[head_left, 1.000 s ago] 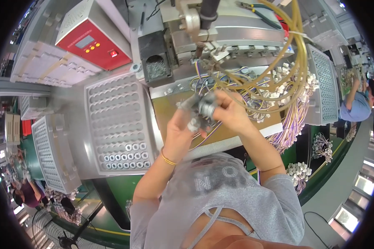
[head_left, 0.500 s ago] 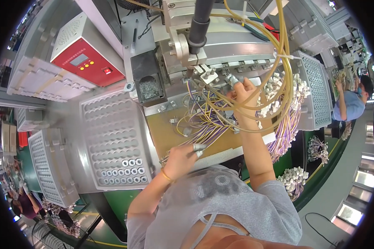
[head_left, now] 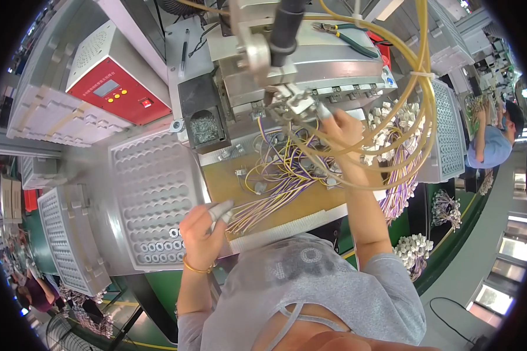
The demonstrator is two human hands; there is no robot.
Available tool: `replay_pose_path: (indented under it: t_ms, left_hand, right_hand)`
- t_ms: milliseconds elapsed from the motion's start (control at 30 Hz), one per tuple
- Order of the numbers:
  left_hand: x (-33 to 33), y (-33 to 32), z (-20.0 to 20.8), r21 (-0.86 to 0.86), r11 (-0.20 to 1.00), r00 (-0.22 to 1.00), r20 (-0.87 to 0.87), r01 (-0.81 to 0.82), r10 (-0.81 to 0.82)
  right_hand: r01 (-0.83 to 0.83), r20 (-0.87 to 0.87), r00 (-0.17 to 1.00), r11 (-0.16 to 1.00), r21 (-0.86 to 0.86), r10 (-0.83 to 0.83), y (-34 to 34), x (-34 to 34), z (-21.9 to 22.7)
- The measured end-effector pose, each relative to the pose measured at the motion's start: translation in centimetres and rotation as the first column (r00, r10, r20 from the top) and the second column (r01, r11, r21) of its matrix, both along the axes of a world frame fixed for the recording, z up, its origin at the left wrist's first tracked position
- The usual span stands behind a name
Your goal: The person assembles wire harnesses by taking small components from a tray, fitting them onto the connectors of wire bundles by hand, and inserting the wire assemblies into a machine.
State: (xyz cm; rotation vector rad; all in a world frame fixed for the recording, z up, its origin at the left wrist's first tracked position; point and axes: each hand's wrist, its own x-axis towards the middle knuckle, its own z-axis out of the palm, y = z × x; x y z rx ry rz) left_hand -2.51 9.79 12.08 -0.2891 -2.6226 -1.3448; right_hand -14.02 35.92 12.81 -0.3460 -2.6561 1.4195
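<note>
My left hand point(head_left: 200, 229) is beside the left ends of a bundle of purple, yellow and white wires point(head_left: 275, 205), near the tray's small round metal parts point(head_left: 163, 245). Pale covers sit on its fingertips; thumb and forefinger stand slightly apart with nothing visible between them. My right hand point(head_left: 341, 130) reaches up to the metal clamp fixture point(head_left: 298, 102) of the machine, its covered fingertips bent together against the fixture. Whatever they grip is hidden there. Yellowish tubes loop in front of this hand. The wires lie on a brown work board point(head_left: 222, 181), with small connectors among them.
A grey moulded tray point(head_left: 120, 205) lies at left. Behind it stand a black bin point(head_left: 202, 96) of small clear pieces and a red-fronted control box point(head_left: 120, 88). Pliers point(head_left: 351, 42) rest on the machine. White-connector wire bundles point(head_left: 401, 158) hang at right; a person point(head_left: 492, 143) sits beyond.
My left hand has moved left, off the wires to their ends near the tray. My right hand's fingertips have come closer against the fixture. The tubes have swung right.
</note>
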Motion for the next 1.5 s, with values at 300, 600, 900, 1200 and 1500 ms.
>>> replay_pose_path:
  t_ms: [300, 600, 900, 1200, 1500]
  left_hand:
    - [0.8, 0.4, -1.6, -0.142, 0.986, 0.938, -0.345, -0.086, 0.032]
    - [8.8, -10.3, -11.6, -0.775, 0.247, 0.728, -0.36, -0.581, 0.583]
    - [4.8, -7.7, -6.6, 0.332, 0.692, 0.767, 0.322, -0.64, 0.555]
    - [0.3, 3.0, -1.2, 0.825, 0.51, 0.925, 0.356, -0.243, -0.134]
    - [0.0, 3.8, -0.6, 0.864, 0.484, 0.936, 0.272, -0.136, -0.222]
  right_hand:
    - [-0.81, -0.194, 0.566, 0.584, 0.052, 0.801, -5.6, 8.0, -1.3]
    - [-0.716, -0.198, 0.695, 0.642, -0.274, 0.691, -6.6, 7.1, -0.1]
    - [-0.567, -0.085, 0.806, 0.722, -0.397, 0.586, -6.9, 7.5, -2.0]
    - [-0.515, -0.149, 0.848, 0.72, -0.465, 0.509, -7.1, 7.5, 0.0]
    - [-0.594, -0.254, 0.804, 0.703, -0.392, 0.537, -6.4, 6.6, 0.0]
